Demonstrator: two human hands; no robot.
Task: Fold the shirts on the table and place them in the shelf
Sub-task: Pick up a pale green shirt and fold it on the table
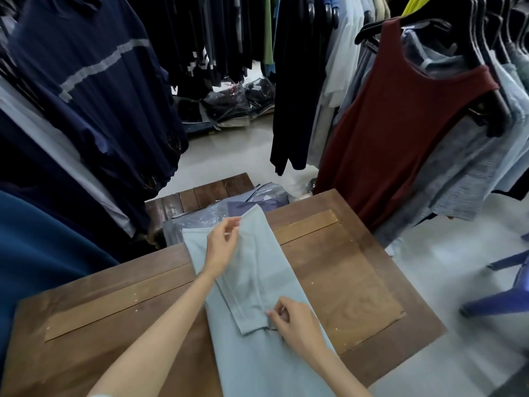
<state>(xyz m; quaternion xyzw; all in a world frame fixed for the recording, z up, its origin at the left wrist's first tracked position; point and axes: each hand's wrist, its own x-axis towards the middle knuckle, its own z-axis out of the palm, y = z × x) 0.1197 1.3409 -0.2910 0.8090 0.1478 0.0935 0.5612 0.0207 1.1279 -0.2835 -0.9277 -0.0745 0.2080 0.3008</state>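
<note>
Pale blue-grey cotton shirt (pixel 252 285) lies lengthwise down the middle of the brown wooden table (pixel 352 270), partly folded, with one narrow panel laid over the rest of the cloth. Its far end hangs past the table's far edge; its near end runs out of the bottom of the view. The left hand (pixel 221 247) is at the far end of the folded panel, thumb and forefinger pinching its top corner, the other fingers loosely curled. The right hand (pixel 292 322) is at the panel's near end, fingertips pinching the cloth at the lower corner of the fold, just beside the hem.

Beyond the far end of the shirt, clear plastic garment bags (pixel 200 219) holding folded bluish clothes rest on a lower dark wooden bench (pixel 200 191). To the right, a dark red sleeveless top (pixel 400 116) hangs on a rack among pale blue and grey shirts. To the left hangs a navy shirt with a grey stripe (pixel 94 81). A blue plastic stool (pixel 506 285) stands on the pale floor at the right edge.
</note>
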